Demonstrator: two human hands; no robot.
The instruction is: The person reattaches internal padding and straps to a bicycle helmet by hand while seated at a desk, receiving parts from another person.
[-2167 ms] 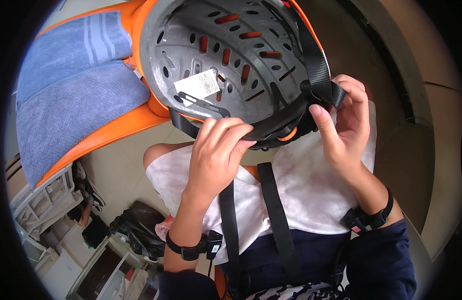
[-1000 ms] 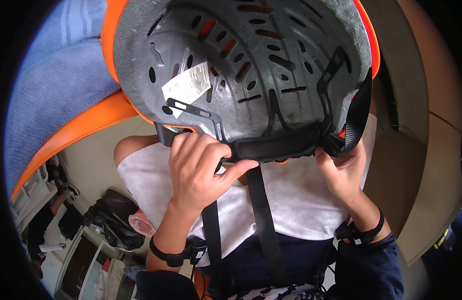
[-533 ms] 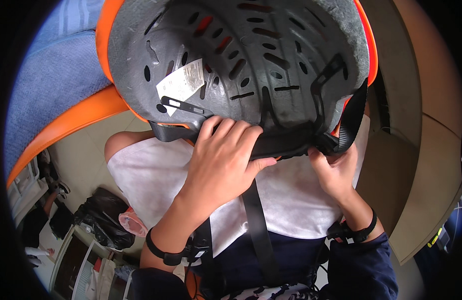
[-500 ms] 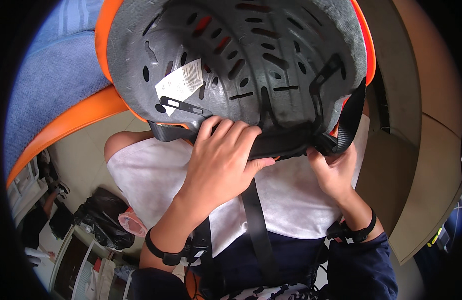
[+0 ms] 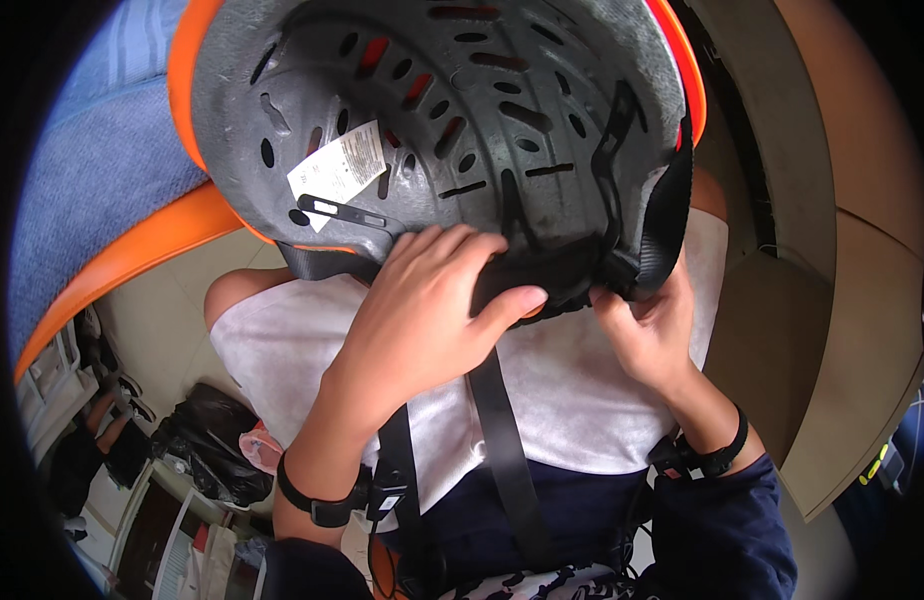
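An orange-shelled helmet (image 5: 502, 110), its grey foam inside facing up, rests over my lap. A white label (image 5: 337, 172) and a slotted black plastic tab (image 5: 344, 211) show inside it. Along the near rim runs a black band (image 5: 552, 270). My left hand (image 5: 412, 310) is closed round the left part of that band, thumb along its near edge. At the band's right end, below a hanging black strap (image 5: 668, 215), my right hand (image 5: 650, 335) pinches the band's corner; its fingertips are partly hidden behind it.
On the left is a blue towel-like cloth (image 5: 122, 150) beside an orange edge (image 5: 132, 265). A wooden furniture panel (image 5: 872, 300) stands on the right. A black plastic bag (image 5: 210, 440) lies on the floor at lower left, and another person's legs (image 5: 112, 430) show beyond it.
The helmet has shifted a little to the left, and both hands have gone with it. They keep their hold on the black band.
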